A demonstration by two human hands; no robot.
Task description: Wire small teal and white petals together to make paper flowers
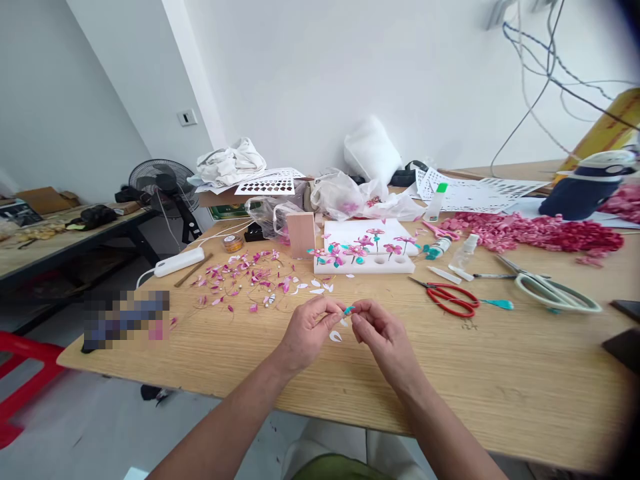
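Observation:
Above the middle of the wooden table (210,363), a small teal petal-like piece (349,311) shows between my fingertips. My left hand (311,333) pinches it from the left, fingers closed. From the right, the closed fingertips of my right hand (383,333) meet its other side. Small white paper cut-outs (335,337) lie just below my fingers. Farther back, a white foam block (365,267) with round holes holds several pink and teal flowers (356,252) on thin stems. Loose pink petals (250,277) are scattered to the left.
Red-handled scissors (453,300) and large pale-handled scissors (555,290) lie at right, near a clear spray bottle (465,253). Pink braided bundles (540,233) and a dark blue bottle (580,190) are behind. A white power strip (179,262) lies left; plastic bags (340,193) are at the back.

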